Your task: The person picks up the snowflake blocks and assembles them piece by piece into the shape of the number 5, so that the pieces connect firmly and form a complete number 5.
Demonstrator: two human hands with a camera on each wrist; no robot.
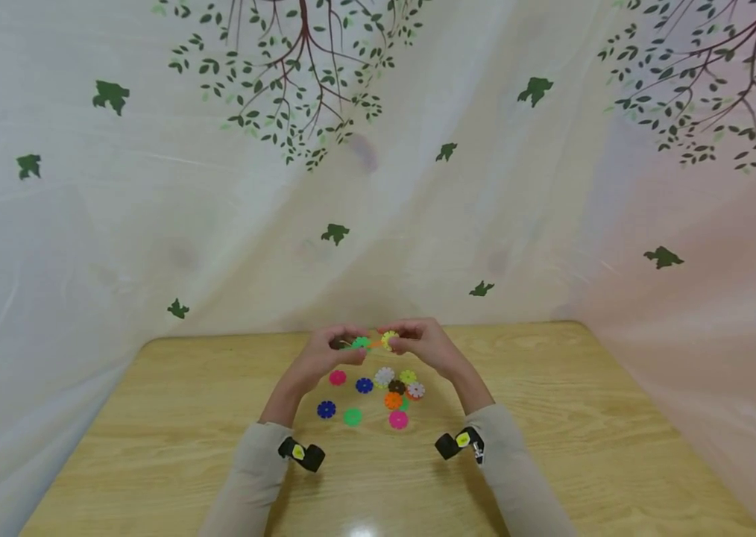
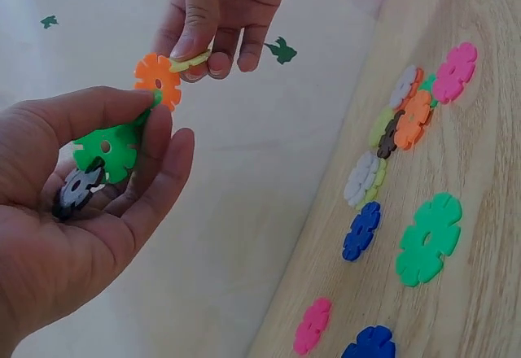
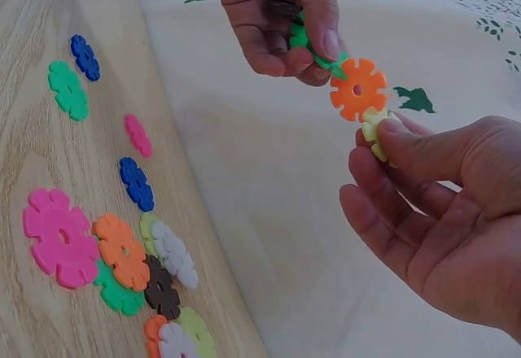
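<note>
Above the far part of the table, my left hand (image 1: pixel 324 356) and right hand (image 1: pixel 426 347) hold a short chain of flower-shaped notched plastic discs between them. The left thumb and fingers pinch a green disc (image 2: pixel 107 148), seen in the left wrist view. A grey-and-black piece (image 2: pixel 77 189) lies in that palm, partly hidden. An orange disc (image 3: pixel 358 89) sits mid-chain, touching the green and the yellow. Between my right thumb and index finger is a pale yellow disc (image 3: pixel 374 133), meeting the orange one's edge at an angle. How deep their slots interlock cannot be made out.
Loose discs lie on the wooden table (image 1: pixel 183 425) below the hands: blue (image 1: pixel 326 409), green (image 1: pixel 353 417) and pink (image 1: pixel 338 377) ones at left. A clustered, overlapping group with brown (image 1: pixel 397 387), orange (image 1: pixel 393 401) and white discs lies at right. A leaf-printed curtain (image 1: pixel 250 246) hangs behind.
</note>
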